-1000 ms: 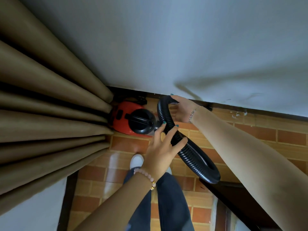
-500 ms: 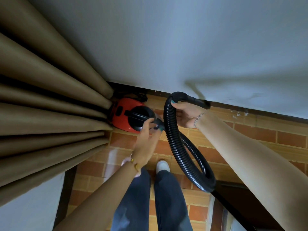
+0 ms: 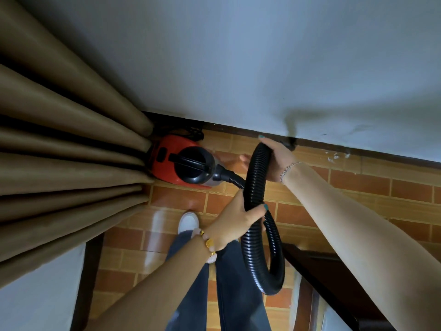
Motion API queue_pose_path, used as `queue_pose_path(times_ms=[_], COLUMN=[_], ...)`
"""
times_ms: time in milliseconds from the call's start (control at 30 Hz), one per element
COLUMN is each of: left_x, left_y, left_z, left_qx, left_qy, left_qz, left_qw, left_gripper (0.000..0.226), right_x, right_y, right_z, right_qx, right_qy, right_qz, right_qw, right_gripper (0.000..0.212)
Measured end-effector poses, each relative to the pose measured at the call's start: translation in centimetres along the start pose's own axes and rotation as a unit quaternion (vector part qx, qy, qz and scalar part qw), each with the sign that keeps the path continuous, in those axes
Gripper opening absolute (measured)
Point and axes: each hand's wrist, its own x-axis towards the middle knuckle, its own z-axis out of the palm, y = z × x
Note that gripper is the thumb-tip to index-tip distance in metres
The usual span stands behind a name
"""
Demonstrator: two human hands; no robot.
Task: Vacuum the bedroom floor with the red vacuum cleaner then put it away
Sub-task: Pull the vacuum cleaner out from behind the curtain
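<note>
Red vacuum cleaner (image 3: 162,172) needs its hose (image 3: 278,249) tidy before it is put away; nearest, the loop hangs by the legs; the left hand (image 3: 236,220) grips it low, and the right hand (image 3: 274,158) grips the top bend; I think small rings and no tugging work best; farther off, the red body sits on the floor (image 3: 358,187), touching the curtain (image 3: 59,163), near the wall (image 3: 262,68).

The red vacuum cleaner (image 3: 167,161) sits in the corner of the floor (image 3: 358,192), curtain folds (image 3: 71,163) crowding one side and the wall (image 3: 238,68) close behind. Along the wall's foot to my right the floor runs free. The hose loop (image 3: 256,177) hangs between me and the cleaner.
</note>
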Motion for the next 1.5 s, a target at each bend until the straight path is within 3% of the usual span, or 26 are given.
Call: queue_pose_path(times_ms=[100, 200, 333, 400, 500, 633, 733, 833, 967, 1067, 1167, 1333, 1500], left_x=[-0.7, -0.8, -0.1, 0.1, 0.4, 1.3, 1.7, 2.0, 3.1, 3.8, 4.6, 7.2, 11.0], left_y=[-1.0, -2.0, -3.1, -3.5, -4.0, -4.9, -5.1, -5.3, -6.5, -7.5, -8.6, -10.3, -10.4], left_z=[0.2, 0.1, 0.1, -0.8, -3.6, -8.3, -11.4, -13.7, -15.7, -17.0, -18.4, -21.0, -21.7], left_qx=[0.003, -0.016, 0.015, 0.033, 0.126, 0.264, 0.389, 0.45, 0.487, 0.487, 0.51, 0.607, 0.677], left_qy=[-0.037, -0.074, -0.125, -0.143, -0.054, 0.177, 0.246, 0.255, 0.27, 0.277, 0.279, 0.232, 0.158], left_qz=[0.001, -0.009, -0.034, -0.058, -0.072, -0.053, -0.062, -0.076, -0.075, -0.065, -0.055, 0.0, -0.008], left_qw=[0.999, 0.997, 0.991, 0.987, 0.988, 0.947, 0.886, 0.852, 0.827, 0.826, 0.812, 0.76, 0.719], left_gripper=[0.016, 0.022, 0.025, 0.027, 0.029, 0.025, 0.031, 0.038, 0.037, 0.036, 0.039, 0.061, 0.075], right_x=[0.9, 1.7, 2.4, 2.4, 2.4, 3.1, 3.9, 4.8, 7.5, 10.3, 12.6, 15.4, 16.3], right_y=[-0.6, -0.7, -0.3, 0.1, 1.6, 4.6, 6.4, 7.3, 8.5, 9.2, 9.9, 12.0, 13.4], right_z=[-0.9, -1.8, -2.5, -3.0, -3.9, -5.1, -5.2, -4.1, -1.8, 0.1, 1.9, 2.6, 2.0], right_qx=[0.081, 0.093, 0.01, -0.106, -0.337, -0.419, -0.409, -0.376, -0.316, -0.327, -0.289, -0.326, -0.334], right_qy=[0.076, 0.135, 0.154, 0.163, 0.188, 0.227, 0.22, 0.206, 0.211, 0.222, 0.251, 0.289, 0.322], right_qz=[-0.021, -0.022, 0.018, 0.044, 0.053, 0.042, 0.018, 0.005, 0.021, 0.048, 0.054, 0.024, -0.002], right_qw=[0.994, 0.986, 0.988, 0.98, 0.921, 0.878, 0.885, 0.903, 0.925, 0.917, 0.922, 0.9, 0.886], right_gripper=[0.034, 0.025, 0.02, 0.019, 0.019, 0.016, 0.04, 0.048, 0.045, 0.049, 0.036, 0.06, 0.074])
